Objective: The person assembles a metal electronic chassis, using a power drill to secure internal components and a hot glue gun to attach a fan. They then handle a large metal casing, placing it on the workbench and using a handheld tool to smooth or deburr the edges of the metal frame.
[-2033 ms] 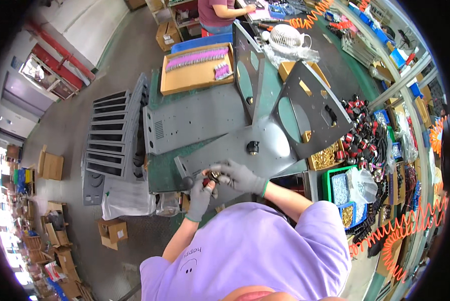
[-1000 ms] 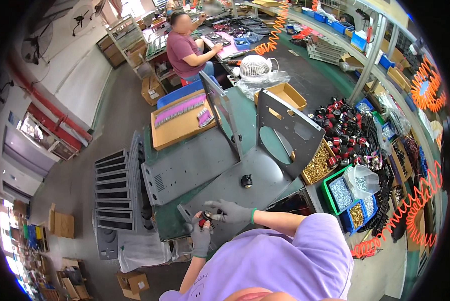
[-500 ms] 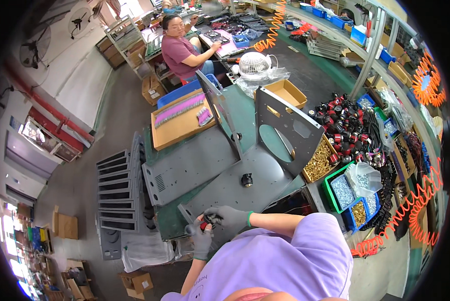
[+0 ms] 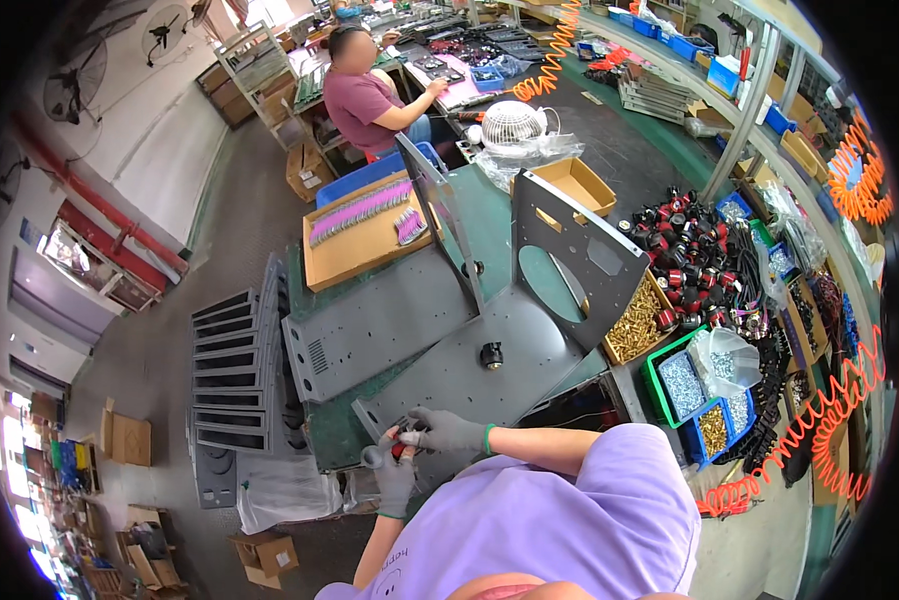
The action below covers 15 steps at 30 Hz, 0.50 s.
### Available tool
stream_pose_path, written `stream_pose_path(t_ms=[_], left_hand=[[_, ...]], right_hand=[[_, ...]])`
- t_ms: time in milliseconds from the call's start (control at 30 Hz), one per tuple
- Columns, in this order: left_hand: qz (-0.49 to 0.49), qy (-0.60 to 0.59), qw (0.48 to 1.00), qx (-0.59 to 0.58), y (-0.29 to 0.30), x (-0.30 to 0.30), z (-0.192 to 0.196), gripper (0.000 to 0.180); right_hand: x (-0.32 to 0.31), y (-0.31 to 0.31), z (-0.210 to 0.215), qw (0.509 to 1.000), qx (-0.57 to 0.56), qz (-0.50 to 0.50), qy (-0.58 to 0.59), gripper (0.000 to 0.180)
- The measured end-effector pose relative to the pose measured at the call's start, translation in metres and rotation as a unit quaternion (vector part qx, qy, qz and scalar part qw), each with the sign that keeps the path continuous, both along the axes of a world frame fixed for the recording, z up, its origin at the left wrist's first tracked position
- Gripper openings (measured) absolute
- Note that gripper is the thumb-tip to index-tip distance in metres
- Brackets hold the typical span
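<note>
Both my hands wear grey gloves and meet at the near corner of a grey sheet-metal chassis (image 4: pixel 489 385) lying on the green bench. My left hand (image 4: pixel 393 478) and my right hand (image 4: pixel 443 432) close together around a small red and dark part (image 4: pixel 402 448), right at the chassis edge. A small black knob (image 4: pixel 490 355) stands on the chassis floor. Two upright grey panels (image 4: pixel 579 255) with cut-outs rise from the far end of the chassis.
A flat grey metal panel (image 4: pixel 379 320) lies to the left. A cardboard tray with pink strips (image 4: pixel 361 235) sits beyond it. Bins of brass and silver screws (image 4: pixel 704 400), red-black parts (image 4: pixel 684 255) and orange coiled hoses (image 4: pixel 819 440) are at the right. Another person (image 4: pixel 369 95) sits at the far bench.
My view has tilted so the far bench and the seated person show more. My hands stay at the chassis corner, still closed around the small part.
</note>
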<state>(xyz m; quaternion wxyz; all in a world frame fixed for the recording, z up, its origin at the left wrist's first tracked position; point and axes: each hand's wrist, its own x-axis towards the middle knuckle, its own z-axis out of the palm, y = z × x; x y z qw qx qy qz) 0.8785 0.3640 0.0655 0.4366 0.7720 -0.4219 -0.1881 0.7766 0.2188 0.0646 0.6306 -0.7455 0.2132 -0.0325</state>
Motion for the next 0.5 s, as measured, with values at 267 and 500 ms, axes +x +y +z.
stream_pose_path(t_ms=[267,500], left_hand=[[0.038,0.117,0.991,0.044,0.004,0.004,0.000,0.039],[0.058,-0.023,0.998,0.033,0.010,0.004,-0.012,0.043]], right_hand=[[0.002,0.006,-0.023,0.984,0.058,-0.015,-0.169,0.041],[0.006,-0.006,0.016,0.995,0.043,0.085,-0.013,0.045]])
